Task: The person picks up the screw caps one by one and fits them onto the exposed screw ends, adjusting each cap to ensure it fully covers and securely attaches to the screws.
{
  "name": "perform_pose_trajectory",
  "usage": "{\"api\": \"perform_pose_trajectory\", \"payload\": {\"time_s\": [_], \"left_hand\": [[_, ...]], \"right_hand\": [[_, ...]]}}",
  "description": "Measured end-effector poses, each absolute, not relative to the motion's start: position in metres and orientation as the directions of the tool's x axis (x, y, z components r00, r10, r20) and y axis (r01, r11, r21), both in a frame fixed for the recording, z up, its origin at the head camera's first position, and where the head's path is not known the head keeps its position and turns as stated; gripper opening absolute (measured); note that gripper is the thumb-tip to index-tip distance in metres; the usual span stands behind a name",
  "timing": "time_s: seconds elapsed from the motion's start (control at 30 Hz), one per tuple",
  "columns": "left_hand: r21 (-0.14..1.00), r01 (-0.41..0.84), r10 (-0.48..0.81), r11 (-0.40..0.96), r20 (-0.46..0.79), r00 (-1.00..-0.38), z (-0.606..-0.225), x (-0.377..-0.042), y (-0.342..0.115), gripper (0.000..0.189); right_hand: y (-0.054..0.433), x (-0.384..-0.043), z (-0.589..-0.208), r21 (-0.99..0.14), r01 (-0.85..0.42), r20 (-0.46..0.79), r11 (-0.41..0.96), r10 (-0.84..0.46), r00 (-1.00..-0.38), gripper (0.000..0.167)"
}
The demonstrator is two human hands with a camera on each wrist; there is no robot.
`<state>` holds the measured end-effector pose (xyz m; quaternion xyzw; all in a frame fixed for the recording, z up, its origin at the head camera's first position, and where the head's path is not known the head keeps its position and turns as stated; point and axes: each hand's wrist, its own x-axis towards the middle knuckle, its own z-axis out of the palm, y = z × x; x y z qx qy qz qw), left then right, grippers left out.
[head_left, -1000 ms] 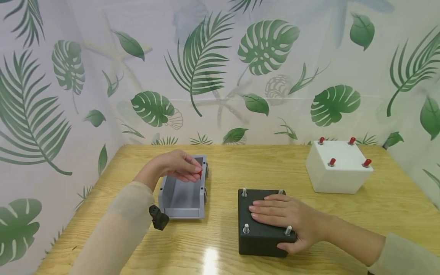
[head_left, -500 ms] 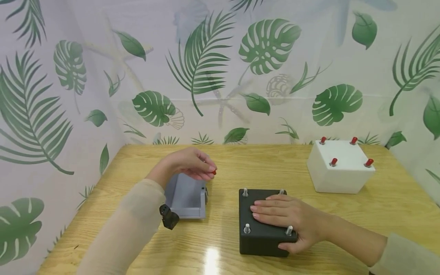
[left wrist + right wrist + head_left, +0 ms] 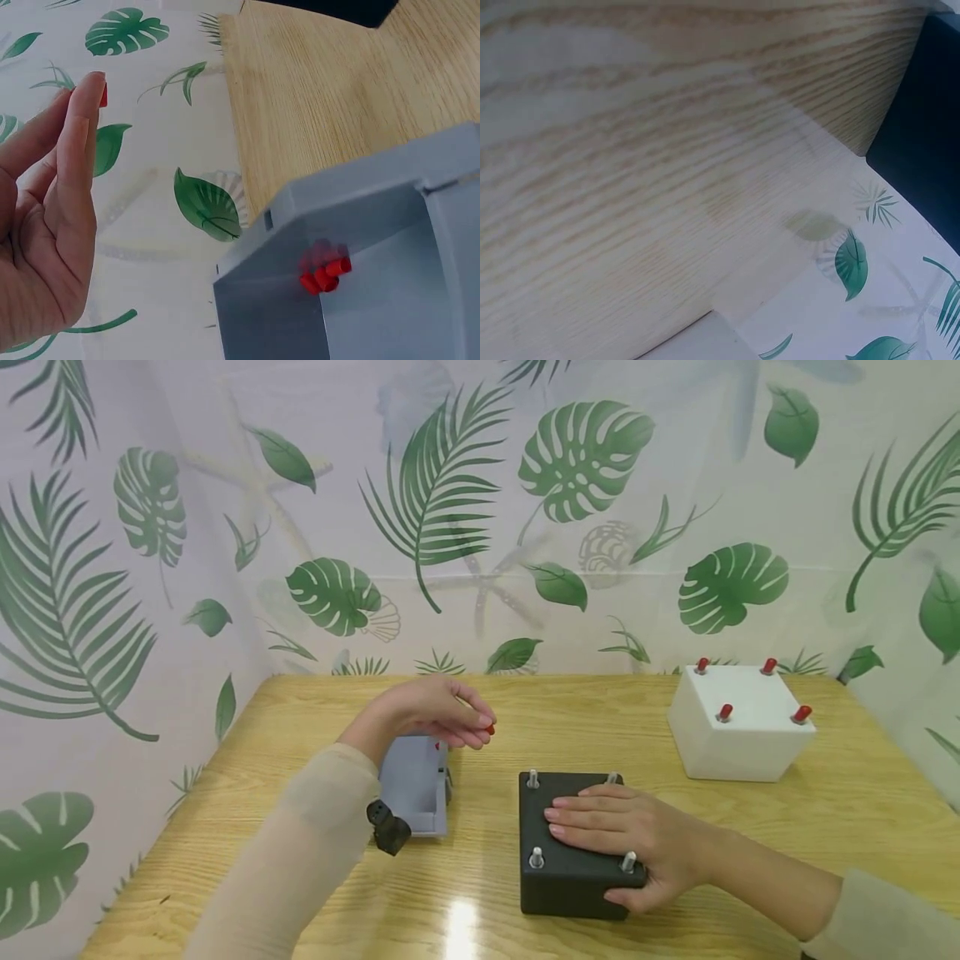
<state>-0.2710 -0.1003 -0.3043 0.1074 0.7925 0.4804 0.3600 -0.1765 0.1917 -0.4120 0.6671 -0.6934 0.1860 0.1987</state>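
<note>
On the wooden table, the black box is set centrally, likely for easy reach; the grey bin is placed to its left, presumably so loose red caps are contained. The box is partly covered by the right hand, laid flat with fingers extended, seemingly for steadiness. In mid-air, a single cap is pinched by the left hand.

Head view looks forward and down; right wrist sees its black block closer, left wrist its grey bin
</note>
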Motion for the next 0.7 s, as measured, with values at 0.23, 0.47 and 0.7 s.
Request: {"api": "perform_pose_trajectory", "payload": {"time_s": [0.23,0.47,0.7], "left_hand": [[0.841,-0.123,0.550,0.526,-0.447,-0.705,-0.298,-0.269,-0.083,0.020],[0.830,-0.100,0.557,0.548,-0.451,-0.697,-0.290,-0.265,-0.062,0.017],[0.814,-0.038,0.590,0.579,-0.451,-0.670,-0.287,-0.265,-0.043,0.014]], "right_hand": [[0.191,-0.177,-0.412,0.017,-0.999,0.531,0.041,-0.847,-0.025,0.065],[0.191,-0.177,-0.411,0.023,-0.999,0.538,0.037,-0.843,-0.019,0.065],[0.191,-0.177,-0.412,0.016,-0.999,0.535,0.030,-0.845,-0.017,0.065]]}}
